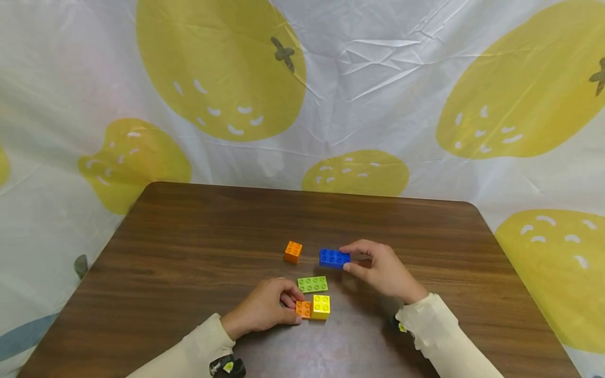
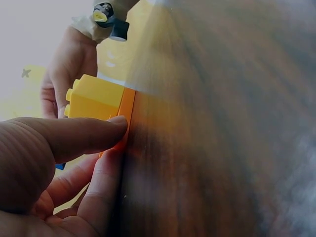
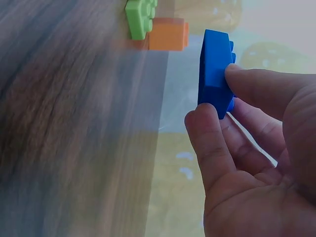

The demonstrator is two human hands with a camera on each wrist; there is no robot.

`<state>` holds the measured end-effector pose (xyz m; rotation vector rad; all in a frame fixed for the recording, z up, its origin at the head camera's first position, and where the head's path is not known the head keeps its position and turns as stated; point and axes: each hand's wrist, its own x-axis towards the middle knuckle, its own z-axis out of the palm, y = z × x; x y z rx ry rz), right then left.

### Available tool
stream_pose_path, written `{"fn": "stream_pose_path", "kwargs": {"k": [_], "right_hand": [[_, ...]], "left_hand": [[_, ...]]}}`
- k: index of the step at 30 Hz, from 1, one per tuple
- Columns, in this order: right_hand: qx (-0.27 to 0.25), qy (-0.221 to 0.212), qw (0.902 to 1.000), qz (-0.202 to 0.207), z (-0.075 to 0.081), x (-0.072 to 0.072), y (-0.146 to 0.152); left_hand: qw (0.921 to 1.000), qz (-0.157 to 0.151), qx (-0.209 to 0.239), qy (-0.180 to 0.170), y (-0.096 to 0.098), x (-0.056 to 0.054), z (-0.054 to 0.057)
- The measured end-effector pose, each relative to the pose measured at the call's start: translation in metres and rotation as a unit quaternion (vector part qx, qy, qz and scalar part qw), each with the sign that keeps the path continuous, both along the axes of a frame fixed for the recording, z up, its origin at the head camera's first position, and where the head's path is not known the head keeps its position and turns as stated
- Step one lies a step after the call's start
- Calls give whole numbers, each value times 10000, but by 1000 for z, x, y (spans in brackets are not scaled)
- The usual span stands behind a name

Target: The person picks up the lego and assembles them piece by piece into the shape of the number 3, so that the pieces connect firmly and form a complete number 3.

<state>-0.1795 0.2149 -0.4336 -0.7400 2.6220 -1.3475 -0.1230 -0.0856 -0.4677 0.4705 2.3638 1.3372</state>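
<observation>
My left hand [image 1: 264, 308] pinches the left part of a flat orange brick [image 1: 303, 309] low on the table. A yellow brick [image 1: 321, 306] stands on the right part of that orange piece; the left wrist view shows the yellow brick [image 2: 96, 96] from the side. Just behind them lies a green brick [image 1: 312, 284], eight-studded in look. My right hand [image 1: 385, 268] holds a long blue brick [image 1: 333, 258] by its right end, between thumb and fingers. In the right wrist view the blue brick [image 3: 215, 69] appears raised off the tabletop.
A taller orange brick [image 1: 293, 252] stands left of the blue one, behind the green brick. All of this is on a dark wooden table [image 1: 212, 220] with rounded far corners. Behind it hangs a white cloth [image 1: 359, 105] printed with yellow fruit.
</observation>
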Motion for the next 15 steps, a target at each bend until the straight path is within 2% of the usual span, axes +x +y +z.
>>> {"fn": "stream_pose_path", "kwargs": {"k": [15], "right_hand": [[-199, -52, 9995, 221, 9, 16, -7]], "left_hand": [[10000, 8, 32, -81, 0, 0, 1]]}}
